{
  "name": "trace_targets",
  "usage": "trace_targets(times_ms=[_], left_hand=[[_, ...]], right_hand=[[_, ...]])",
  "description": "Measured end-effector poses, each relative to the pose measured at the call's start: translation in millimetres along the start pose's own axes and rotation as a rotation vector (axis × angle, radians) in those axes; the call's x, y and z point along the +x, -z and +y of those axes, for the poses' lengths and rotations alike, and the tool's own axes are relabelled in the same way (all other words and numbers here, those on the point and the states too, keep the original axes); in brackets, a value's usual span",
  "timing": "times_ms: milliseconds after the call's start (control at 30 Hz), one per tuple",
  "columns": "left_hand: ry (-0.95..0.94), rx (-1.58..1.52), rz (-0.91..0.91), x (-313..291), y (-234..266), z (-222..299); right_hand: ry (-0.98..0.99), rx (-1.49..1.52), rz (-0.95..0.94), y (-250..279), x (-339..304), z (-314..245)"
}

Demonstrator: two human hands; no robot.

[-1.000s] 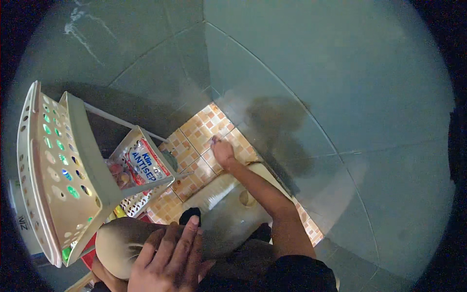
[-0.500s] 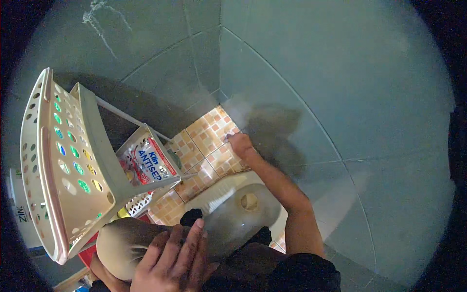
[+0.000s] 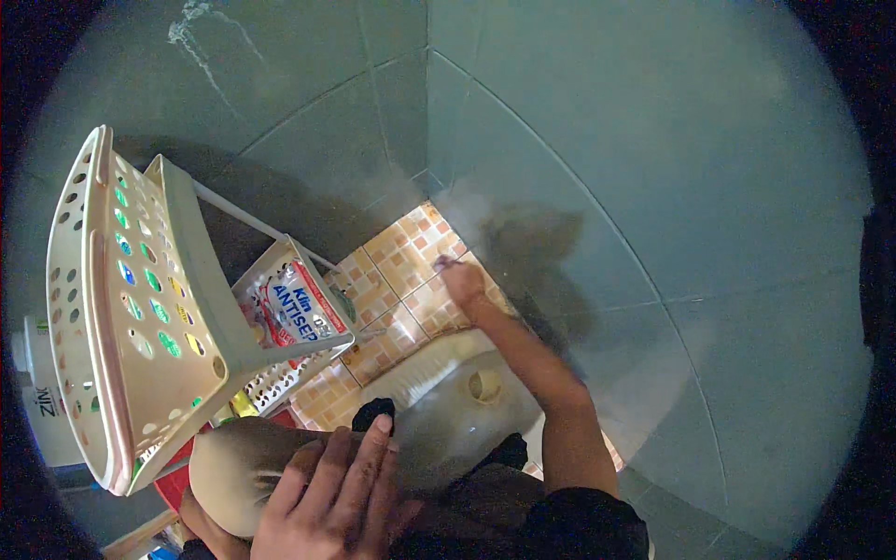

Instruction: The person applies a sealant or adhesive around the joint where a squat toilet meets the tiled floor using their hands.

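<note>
Head view: corner of a room, grey-green walls (image 3: pixel 607 140), patterned orange-and-cream tiled floor (image 3: pixel 411 238) in the angle between them. Right hand (image 3: pixel 462 285) at the end of an outstretched arm, down at the tiles near the corner, fingers curled. Small purplish-grey thing (image 3: pixel 442 264) at its fingertips, low over the tiles; too blurred to name, and cannot tell if it is pinched or merely touched.

Left hand (image 3: pixel 322 504) in the near foreground, back upward, released: fingers straight and close together, pointing away from the body, beside the bent knee (image 3: pixel 238 476).

Between knee and right hand, a pale squat toilet (image 3: pixel 420 369), ribbed along its far side, round tan opening (image 3: pixel 484 385) under the forearm. Black shape (image 3: pixel 375 413) just beyond the left fingertips.

To the left, a cream rack (image 3: pixel 213 289) with a perforated upper basket (image 3: pixel 152 308); its lower tier bears a printed plastic packet (image 3: pixel 294 303). Dark patch (image 3: pixel 537 238) on the right wall, stain or shadow, cannot tell.
</note>
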State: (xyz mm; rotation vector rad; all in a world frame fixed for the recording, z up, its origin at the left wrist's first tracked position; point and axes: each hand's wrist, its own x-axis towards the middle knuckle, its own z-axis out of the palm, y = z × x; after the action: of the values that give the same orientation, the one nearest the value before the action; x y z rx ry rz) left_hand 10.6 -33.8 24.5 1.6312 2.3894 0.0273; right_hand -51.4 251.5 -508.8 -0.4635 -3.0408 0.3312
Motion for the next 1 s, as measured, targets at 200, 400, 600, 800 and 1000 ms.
trace_targets(times_ms=[200, 400, 600, 800, 1000], left_hand=[[-0.011, -0.024, -0.001, 0, 1, -1], [-0.069, -0.07, 0.0, 7, 3, 1], [-0.066, -0.067, -0.038, 9, 8, -3], [-0.108, -0.128, 0.027, 20, 2, -2], [-0.169, -0.098, 0.003, 28, 1, -1]], right_hand=[[-0.023, 0.038, -0.158, 5, -3, -20], [0.194, 0.049, -0.231, -76, -43, -72], [0.248, 0.18, 0.151, 29, -47, -83], [-0.055, -0.004, -0.132, 121, -85, -19], [-0.272, -0.14, -0.202, 94, -134, 32]])
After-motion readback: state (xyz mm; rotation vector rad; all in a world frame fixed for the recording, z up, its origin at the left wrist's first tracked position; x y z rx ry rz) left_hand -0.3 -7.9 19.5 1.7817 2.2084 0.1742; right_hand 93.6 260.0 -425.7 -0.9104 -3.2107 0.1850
